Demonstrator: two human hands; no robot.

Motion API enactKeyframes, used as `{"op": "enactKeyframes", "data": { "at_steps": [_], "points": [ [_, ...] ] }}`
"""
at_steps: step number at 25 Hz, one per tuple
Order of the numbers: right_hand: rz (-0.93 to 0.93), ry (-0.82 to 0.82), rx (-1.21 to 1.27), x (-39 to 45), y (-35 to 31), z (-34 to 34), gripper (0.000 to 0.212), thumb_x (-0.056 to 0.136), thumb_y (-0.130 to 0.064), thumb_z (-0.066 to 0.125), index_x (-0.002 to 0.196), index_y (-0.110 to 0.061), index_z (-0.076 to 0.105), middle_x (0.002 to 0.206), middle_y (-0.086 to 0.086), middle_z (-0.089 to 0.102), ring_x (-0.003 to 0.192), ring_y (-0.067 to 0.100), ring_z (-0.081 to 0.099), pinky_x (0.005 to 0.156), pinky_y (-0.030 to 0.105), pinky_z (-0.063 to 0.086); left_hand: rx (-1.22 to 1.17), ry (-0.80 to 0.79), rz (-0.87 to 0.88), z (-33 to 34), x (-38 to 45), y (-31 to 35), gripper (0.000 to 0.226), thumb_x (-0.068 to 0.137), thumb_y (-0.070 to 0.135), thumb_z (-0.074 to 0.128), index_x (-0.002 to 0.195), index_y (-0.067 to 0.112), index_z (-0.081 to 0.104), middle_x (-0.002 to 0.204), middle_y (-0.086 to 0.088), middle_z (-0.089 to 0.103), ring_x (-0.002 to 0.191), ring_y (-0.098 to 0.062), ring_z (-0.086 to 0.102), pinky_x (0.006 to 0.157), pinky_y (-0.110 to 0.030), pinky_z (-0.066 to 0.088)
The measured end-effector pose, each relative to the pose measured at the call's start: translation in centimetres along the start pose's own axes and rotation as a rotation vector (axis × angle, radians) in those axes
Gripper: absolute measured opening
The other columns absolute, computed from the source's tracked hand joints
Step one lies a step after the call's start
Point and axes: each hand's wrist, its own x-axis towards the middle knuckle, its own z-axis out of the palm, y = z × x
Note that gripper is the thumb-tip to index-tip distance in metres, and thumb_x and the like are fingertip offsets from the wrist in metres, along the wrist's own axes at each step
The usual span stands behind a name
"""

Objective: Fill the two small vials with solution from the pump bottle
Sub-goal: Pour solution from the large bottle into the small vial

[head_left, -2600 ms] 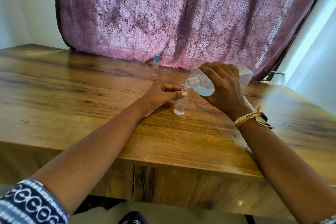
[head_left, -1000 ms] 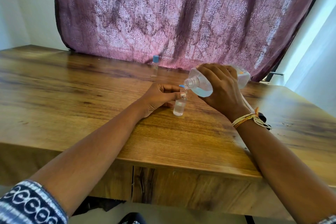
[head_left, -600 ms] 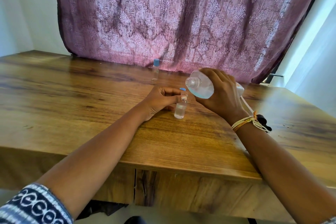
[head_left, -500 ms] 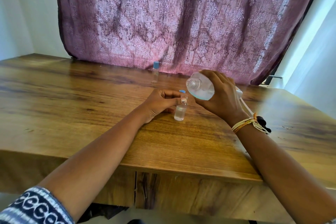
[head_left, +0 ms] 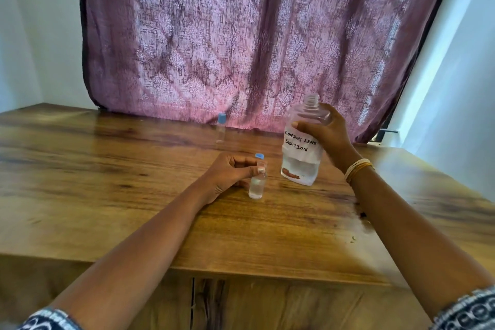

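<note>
Wooden table (head_left: 107,195) scene: a person is filling vials with lens solution.

Left hand (head_left: 230,173) is pinching the open near vial (head_left: 257,185), standing at centre; right hand (head_left: 325,132) is gripping the uncapped bottle (head_left: 301,158) (label reads "contact lens solution") upright at 3 o'clock. Blue-capped second vial (head_left: 221,128) is standing at 11 o'clock.

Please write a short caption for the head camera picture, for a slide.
Right hand holds the open solution bottle upright; left hand steadies a filled vial.

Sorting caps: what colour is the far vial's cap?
Light blue cap, on the far vial; head view.
</note>
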Motion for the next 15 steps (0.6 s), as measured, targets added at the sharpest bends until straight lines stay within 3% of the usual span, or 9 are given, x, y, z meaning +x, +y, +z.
{"op": "enactKeyframes", "data": {
  "at_steps": [4, 8, 12, 15],
  "points": [
    [0.091, -0.088, 0.102, 1.7, 1.2, -1.2, 0.032, 0.066, -0.011, 0.084, 0.094, -0.012, 0.069, 0.089, 0.007, 0.075, 0.08, 0.026, 0.072, 0.081, 0.048, 0.056, -0.01, -0.007, 0.002, 0.0, 0.0, -0.1, 0.014, 0.08, 0.01, 0.072, 0.085, 0.022, 0.077, 0.091, 0.001, 0.077, 0.085, -0.015, 0.07, 0.067, -0.028, 0.058],
    [0.197, -0.184, 0.151, 3.1, 1.4, -2.5, 0.093, 0.048, -0.029, 0.096, 0.126, 0.001, 0.055, 0.114, 0.022, 0.067, 0.101, 0.038, 0.068, 0.089, 0.058, 0.054, -0.012, -0.031, -0.002, -0.2, 0.1, -0.2, 0.018, 0.07, 0.022, 0.075, 0.088, 0.021, 0.077, 0.093, 0.001, 0.077, 0.084, -0.012, 0.071, 0.069, -0.028, 0.058],
    [0.21, -0.269, 0.091, 2.8, 0.5, -3.0, 0.088, 0.051, -0.028, 0.094, 0.127, -0.005, 0.055, 0.111, 0.016, 0.068, 0.106, 0.038, 0.064, 0.091, 0.06, 0.052, -0.027, -0.026, -0.012, -0.2, 0.1, -0.1, 0.017, 0.068, 0.023, 0.074, 0.084, 0.023, 0.078, 0.089, 0.001, 0.077, 0.082, -0.012, 0.071, 0.066, -0.027, 0.058],
    [0.151, -0.027, -0.082, 1.1, 0.5, -2.1, 0.101, 0.059, -0.023, 0.088, 0.141, -0.016, 0.029, 0.131, 0.016, 0.051, 0.119, 0.032, 0.053, 0.09, 0.043, 0.051, -0.03, -0.014, -0.015, -0.1, 0.1, -0.1, 0.013, 0.07, 0.02, 0.075, 0.082, 0.024, 0.078, 0.088, 0.001, 0.077, 0.081, -0.013, 0.07, 0.065, -0.026, 0.057]
  ]
}}
